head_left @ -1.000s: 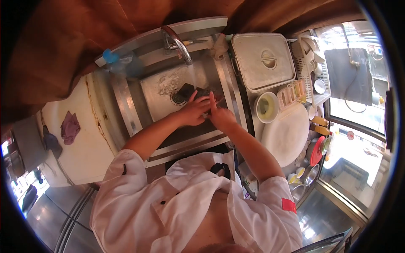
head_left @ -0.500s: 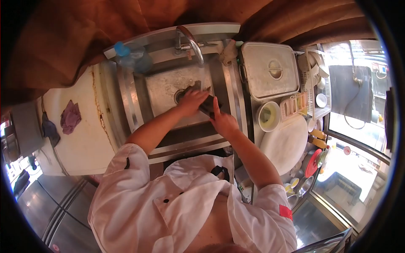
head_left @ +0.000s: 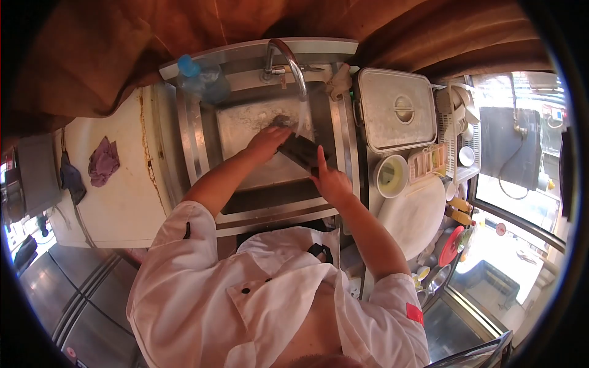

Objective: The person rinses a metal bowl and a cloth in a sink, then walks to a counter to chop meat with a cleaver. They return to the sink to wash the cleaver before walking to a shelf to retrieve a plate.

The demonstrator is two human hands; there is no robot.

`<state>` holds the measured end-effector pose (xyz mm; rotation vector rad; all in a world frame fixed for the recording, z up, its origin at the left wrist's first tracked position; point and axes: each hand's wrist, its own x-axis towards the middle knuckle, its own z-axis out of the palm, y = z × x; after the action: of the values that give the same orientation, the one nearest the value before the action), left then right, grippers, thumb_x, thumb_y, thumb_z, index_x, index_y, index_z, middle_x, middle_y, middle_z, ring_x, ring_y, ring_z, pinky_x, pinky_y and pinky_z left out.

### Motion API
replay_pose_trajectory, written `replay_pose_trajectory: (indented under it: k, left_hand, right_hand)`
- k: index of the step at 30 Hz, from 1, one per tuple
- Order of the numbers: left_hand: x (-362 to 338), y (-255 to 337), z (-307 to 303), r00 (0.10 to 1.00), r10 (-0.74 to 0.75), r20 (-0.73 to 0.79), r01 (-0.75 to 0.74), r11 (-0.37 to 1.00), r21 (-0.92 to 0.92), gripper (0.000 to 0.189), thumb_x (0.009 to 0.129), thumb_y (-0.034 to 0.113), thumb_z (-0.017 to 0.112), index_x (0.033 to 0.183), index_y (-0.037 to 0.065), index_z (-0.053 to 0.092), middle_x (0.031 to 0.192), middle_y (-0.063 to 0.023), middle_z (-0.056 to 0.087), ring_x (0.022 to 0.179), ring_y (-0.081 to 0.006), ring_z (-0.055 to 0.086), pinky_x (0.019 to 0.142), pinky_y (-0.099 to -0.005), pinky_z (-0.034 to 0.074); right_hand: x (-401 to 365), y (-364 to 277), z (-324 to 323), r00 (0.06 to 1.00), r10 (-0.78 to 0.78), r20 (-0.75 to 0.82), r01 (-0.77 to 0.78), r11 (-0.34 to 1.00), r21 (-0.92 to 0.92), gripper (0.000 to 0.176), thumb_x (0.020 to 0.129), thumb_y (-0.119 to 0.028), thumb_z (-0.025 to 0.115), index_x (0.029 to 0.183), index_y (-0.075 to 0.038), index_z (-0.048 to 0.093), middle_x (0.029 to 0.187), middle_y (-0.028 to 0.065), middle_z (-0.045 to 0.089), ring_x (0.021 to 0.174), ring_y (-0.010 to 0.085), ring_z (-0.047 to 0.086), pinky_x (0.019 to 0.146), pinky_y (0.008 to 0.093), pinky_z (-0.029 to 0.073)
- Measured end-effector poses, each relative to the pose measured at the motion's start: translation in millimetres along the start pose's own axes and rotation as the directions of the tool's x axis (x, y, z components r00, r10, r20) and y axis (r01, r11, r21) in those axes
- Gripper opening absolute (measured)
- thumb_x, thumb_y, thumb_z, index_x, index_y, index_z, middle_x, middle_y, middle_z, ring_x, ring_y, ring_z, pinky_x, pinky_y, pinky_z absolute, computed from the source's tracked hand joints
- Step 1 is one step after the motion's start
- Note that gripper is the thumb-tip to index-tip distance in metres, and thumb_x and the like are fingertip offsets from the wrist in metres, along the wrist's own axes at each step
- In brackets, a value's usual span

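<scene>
A dark, flat rectangular block [head_left: 301, 150] is held slantwise over the metal sink [head_left: 245, 195], below the curved faucet [head_left: 292, 61]. Water runs from the spout down beside the block's upper end. My left hand [head_left: 267, 142] grips the block's left end, its fingertips partly hidden behind it. My right hand [head_left: 331, 180] holds the right end, with the index finger stretched along the edge and the thumb beneath. What the block is exactly cannot be made out.
A large bottle with a blue cap [head_left: 189, 65] stands at the sink's back left corner. Right of the sink are a lidded metal tray [head_left: 396, 110], a white bowl [head_left: 391, 176] and a dish rack [head_left: 469, 132]. A purple cloth [head_left: 103, 162] lies on the left counter.
The block shows more of its dark face and is less covered by my left hand, which has moved left along it. The view has shifted slightly.
</scene>
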<state>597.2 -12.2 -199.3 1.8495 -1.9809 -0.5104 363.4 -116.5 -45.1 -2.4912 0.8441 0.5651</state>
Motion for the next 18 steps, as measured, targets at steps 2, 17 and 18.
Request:
replay_pose_trajectory:
  k: [2,17,18]
  left_hand:
    - [-6.9,-8.6,1.6,0.982,-0.169,0.084,0.175,0.982,-0.067,0.072,0.071,-0.005,0.059,0.141,0.005,0.043,0.145,-0.0110,0.045,0.128,-0.0288,0.046,0.106,-0.0379,0.039]
    - [50.8,-13.2,-0.4,0.573,-0.768,0.286,0.503,0.055,-0.862,0.029,0.087,0.016,0.064,0.111,0.000,0.060,0.095,-0.0119,0.065,0.088,-0.0194,0.065,0.070,-0.0319,0.055]
    - [62.6,-6.9,-5.9,0.606,-0.754,0.253,0.400,0.013,-0.917,0.028,0.088,0.016,0.063,0.111,0.001,0.061,0.095,-0.0105,0.066,0.087,-0.0192,0.065,0.071,-0.0317,0.054]
  right_hand:
    - [-1.0,0.6,3.0,0.999,0.000,0.043,0.002,0.999,-0.040,0.096,0.088,-0.032,0.065,0.154,-0.011,-0.001,0.082,0.0223,0.068,0.073,0.0412,0.067,0.067,0.0516,0.054]
    - [-1.3,9.1,12.0,0.989,0.118,0.093,-0.113,0.992,-0.058,0.036,0.091,-0.033,0.061,0.115,-0.007,0.056,0.085,0.0182,0.069,0.082,0.0395,0.068,0.073,0.0496,0.055]
    - [-1.2,9.5,19.6,0.988,0.119,0.093,-0.114,0.992,-0.060,0.036,0.091,-0.033,0.061,0.115,-0.007,0.056,0.085,0.0182,0.069,0.082,0.0395,0.068,0.073,0.0496,0.055]
